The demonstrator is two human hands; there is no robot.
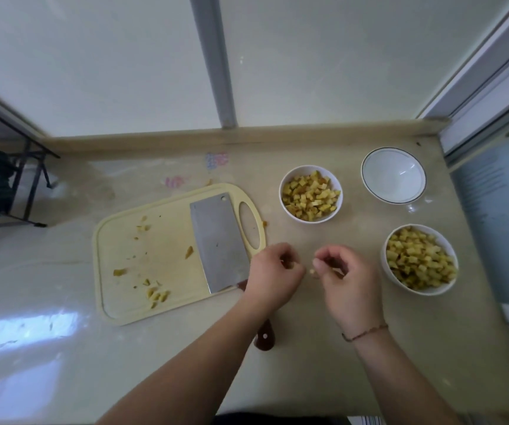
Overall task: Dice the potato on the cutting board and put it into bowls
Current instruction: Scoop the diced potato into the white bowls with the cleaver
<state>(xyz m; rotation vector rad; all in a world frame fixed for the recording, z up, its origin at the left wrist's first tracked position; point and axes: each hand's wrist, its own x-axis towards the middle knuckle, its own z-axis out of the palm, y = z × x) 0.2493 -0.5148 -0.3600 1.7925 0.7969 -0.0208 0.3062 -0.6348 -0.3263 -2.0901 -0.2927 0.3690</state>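
Yellow dice fill two bowls (311, 193) (420, 259); scraps (156, 294) lie on the board (118, 231) by the cleaver (218, 243). My left hand (273, 276) and right hand (346, 280) hover over the counter (308, 348), fingers curled, each seemingly pinching a small bit.

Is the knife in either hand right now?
No, the knife lies flat on the cutting board, apart from both hands.
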